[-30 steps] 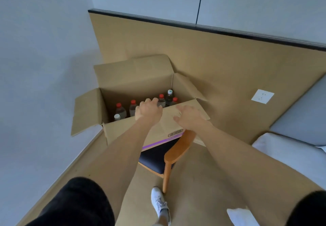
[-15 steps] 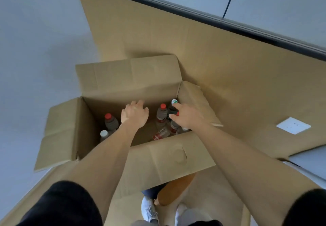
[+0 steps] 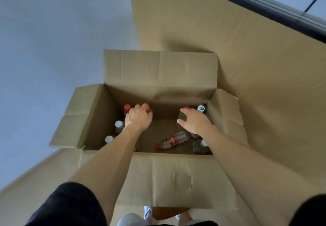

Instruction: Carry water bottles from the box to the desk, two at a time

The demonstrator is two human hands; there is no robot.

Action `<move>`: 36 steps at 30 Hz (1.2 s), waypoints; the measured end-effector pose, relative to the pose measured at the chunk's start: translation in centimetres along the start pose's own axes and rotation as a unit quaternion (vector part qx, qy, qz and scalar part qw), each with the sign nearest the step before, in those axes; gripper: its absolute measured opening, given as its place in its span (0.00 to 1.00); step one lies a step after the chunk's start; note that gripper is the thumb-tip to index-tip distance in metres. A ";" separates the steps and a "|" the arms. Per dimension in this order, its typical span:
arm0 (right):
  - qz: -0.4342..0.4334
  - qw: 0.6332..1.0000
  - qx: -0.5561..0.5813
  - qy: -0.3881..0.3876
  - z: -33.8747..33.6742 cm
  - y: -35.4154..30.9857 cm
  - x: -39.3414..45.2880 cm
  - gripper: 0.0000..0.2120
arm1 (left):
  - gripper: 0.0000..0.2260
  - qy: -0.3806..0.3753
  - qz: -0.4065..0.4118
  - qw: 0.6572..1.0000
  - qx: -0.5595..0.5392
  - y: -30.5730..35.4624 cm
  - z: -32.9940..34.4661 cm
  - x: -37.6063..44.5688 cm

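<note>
Both hands are down inside the open cardboard box (image 3: pixel 176 178), whose four flaps are folded outward. The left hand (image 3: pixel 138 117) has its fingers curled over the top of an upright red-capped bottle (image 3: pixel 147 107) near the far wall — the cap peeks out past the knuckles, and the grip looks closed around the bottle's shoulder. Just to its left stands another red-capped bottle (image 3: pixel 127 107), untouched. The right hand (image 3: pixel 194 121) is wrapped around a dark bottle (image 3: pixel 182 116) toward the right side of the box, thumb on the near side and a sliver of red cap showing above the fingers. Beside that hand, in the far right corner, stands a white-and-green-capped bottle (image 3: pixel 201 109). Two white-capped bottles (image 3: pixel 119 125) stand along the left wall. On the box floor a clear bottle with a red label (image 3: pixel 173 140) lies on its side between the forearms, and another clear bottle (image 3: pixel 200 146) sits in the near right corner, partly hidden by the right arm. The desk is out of view — every bottle seen is in the box.
</note>
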State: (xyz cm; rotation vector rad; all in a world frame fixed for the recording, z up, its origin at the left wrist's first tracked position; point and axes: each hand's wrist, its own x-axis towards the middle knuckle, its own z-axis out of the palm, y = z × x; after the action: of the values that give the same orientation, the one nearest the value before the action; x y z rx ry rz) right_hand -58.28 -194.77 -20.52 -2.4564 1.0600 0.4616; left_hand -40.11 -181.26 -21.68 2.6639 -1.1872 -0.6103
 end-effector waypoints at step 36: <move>0.010 1.000 -0.004 0.017 7.7 3.3 10.2 0.24 | 0.24 -0.057 0.006 0.998 -0.028 -3.2 8.6 9.0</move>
State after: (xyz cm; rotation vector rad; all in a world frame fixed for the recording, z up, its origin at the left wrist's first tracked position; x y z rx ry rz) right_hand -55.09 -199.12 -32.56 -2.4704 1.0995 0.4335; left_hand -36.26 -185.63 -33.11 2.6052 -1.1942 -0.7918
